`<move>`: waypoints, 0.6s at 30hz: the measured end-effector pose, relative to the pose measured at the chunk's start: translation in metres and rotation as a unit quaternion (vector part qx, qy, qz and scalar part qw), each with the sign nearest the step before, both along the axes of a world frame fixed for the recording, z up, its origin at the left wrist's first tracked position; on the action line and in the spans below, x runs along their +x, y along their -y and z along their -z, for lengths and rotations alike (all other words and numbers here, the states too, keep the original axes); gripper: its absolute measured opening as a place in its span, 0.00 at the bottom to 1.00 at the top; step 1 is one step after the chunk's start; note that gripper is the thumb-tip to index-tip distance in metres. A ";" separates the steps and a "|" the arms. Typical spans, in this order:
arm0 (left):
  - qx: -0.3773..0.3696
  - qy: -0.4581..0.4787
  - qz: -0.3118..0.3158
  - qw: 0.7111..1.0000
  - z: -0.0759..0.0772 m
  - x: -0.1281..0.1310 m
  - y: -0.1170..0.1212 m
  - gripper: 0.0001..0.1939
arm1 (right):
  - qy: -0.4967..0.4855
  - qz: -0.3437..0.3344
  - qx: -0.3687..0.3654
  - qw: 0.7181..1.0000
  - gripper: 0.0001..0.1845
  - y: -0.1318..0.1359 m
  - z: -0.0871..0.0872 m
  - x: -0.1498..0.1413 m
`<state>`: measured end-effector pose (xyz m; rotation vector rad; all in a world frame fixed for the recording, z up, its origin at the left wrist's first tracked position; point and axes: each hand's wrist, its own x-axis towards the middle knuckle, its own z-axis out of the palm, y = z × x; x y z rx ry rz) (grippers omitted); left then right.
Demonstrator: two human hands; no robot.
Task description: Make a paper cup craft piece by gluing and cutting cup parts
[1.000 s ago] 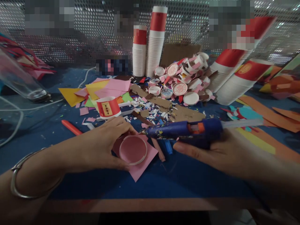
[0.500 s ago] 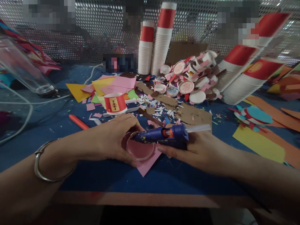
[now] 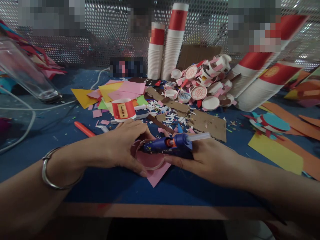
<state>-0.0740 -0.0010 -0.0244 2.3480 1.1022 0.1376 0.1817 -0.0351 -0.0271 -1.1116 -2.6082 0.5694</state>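
We've just got the glue gun (image 3: pixel 162 145) nose inside the cup piece (image 3: pixel 153 168) on pink paper (image 3: pixel 155 179), right hand (image 3: pixel 207 161) wrapped round the gun, left hand (image 3: pixel 128 143) pinching the piece, so its inside is reachable.

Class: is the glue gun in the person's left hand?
No, the right hand grips the blue glue gun, while the left hand holds a round piece.

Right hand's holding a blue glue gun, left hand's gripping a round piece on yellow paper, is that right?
Not quite: in the head view, the paper under the round piece, gripped by the left hand, is pink. The right hand holds the glue gun.
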 end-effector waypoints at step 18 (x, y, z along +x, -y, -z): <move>0.039 0.017 0.058 0.997 0.011 -0.012 -0.008 0.33 | -0.048 0.025 -0.145 0.988 0.20 0.000 -0.015 -0.002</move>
